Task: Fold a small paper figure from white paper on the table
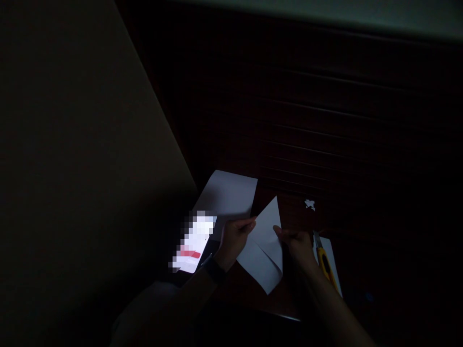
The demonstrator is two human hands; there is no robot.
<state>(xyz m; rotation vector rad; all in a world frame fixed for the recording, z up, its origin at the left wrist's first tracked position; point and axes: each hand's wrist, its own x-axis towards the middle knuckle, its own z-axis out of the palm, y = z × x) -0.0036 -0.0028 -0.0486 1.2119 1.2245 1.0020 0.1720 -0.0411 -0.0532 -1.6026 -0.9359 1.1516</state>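
Note:
Between my hands is a white sheet of paper, partly folded, with a pointed corner at the top and a loose flap below. My left hand, with a dark band on the wrist, pinches its left edge. From the other side my right hand grips the right edge between thumb and fingers. A yellow utility knife lies just right of my right wrist, on top of another piece of white paper. The fold's inner side is in shadow.
Left of my left hand a phone glows, its screen partly blurred out. Behind it lies a larger white sheet. Small paper scraps sit on the dark table. A pale wall rises at the left; the room is dim.

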